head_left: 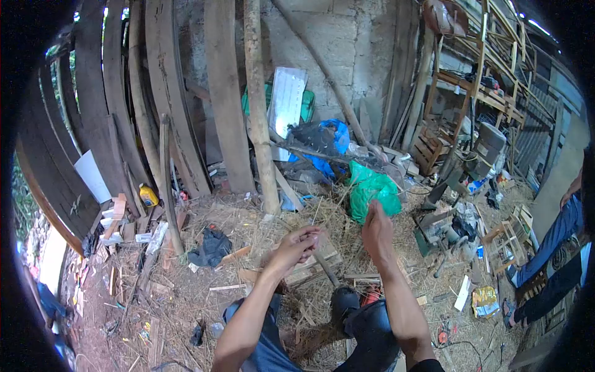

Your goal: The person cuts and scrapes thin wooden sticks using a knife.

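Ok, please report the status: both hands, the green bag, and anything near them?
Left hand, fingers curled, grip unclear. Right hand upright, grip unclear. Green bag behind it, contact unclear. Wooden stick lower down, between the forearms.

it's a single head cam, super wide fisheye; looks forward and down from head height; left hand [292, 250] and right hand [377, 235] pretty close up, block wall [344, 56] way further back

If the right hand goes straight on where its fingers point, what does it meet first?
Probably the green plastic bag, which the right hand overlaps in view; the depth between them is unclear.
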Demonstrator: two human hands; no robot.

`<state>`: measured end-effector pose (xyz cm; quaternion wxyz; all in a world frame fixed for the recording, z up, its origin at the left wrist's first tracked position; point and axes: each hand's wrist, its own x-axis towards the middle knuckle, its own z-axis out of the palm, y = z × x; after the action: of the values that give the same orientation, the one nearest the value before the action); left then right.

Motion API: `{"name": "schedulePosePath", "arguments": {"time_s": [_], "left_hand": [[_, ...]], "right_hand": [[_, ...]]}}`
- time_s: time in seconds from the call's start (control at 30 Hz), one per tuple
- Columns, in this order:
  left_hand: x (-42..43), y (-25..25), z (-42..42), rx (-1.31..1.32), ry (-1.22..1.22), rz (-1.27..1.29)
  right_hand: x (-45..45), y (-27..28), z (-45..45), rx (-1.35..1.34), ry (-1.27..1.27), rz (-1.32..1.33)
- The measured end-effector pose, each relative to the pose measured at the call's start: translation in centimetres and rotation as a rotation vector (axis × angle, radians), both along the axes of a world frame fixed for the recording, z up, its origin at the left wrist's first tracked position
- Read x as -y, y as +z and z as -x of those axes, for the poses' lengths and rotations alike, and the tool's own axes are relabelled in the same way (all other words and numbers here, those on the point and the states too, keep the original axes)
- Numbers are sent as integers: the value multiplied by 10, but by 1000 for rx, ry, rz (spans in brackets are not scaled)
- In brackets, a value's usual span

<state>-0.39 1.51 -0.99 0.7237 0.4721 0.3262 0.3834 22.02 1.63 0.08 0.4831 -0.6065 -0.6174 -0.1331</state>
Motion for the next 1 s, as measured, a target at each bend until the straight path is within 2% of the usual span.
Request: {"name": "schedulePosePath", "arguments": {"time_s": [0.03,0.1,0.17,0.2,0.33,0.43,0.5,0.67,0.77,0.8,0.83,0.9,1.0], "left_hand": [[2,-1,-1,-3,7,14],[3,2,-7,43,47,28],[3,-2,-13,54,50,31],[4,-4,-15,63,63,31],[6,-14,-24,38,29,54],[8,-14,-26,77,34,63],[10,-17,-26,-52,16,27],[10,-21,-37,9,36,58],[15,-13,-41,55,40,92],[16,-10,-42,90,49,118],[16,-10,-40,92,48,114],[16,-13,-37,45,2,127],[16,-17,-41,20,-7,119]], "right_hand": [[3,-9,-2,55,-5,204],[11,-11,13,97,30,206],[14,-11,20,66,246,253],[11,-16,23,31,265,321],[4,-33,34,185,196,521],[5,-24,30,81,48,634],[2,-24,24,69,13,628],[4,-23,9,100,-6,637],[0,-24,1,102,-51,543],[-1,-21,-2,28,-126,583],[-3,-19,-6,-45,-200,621],[-3,-19,-18,10,-188,587],[-1,-23,-26,-44,-205,630]]}}
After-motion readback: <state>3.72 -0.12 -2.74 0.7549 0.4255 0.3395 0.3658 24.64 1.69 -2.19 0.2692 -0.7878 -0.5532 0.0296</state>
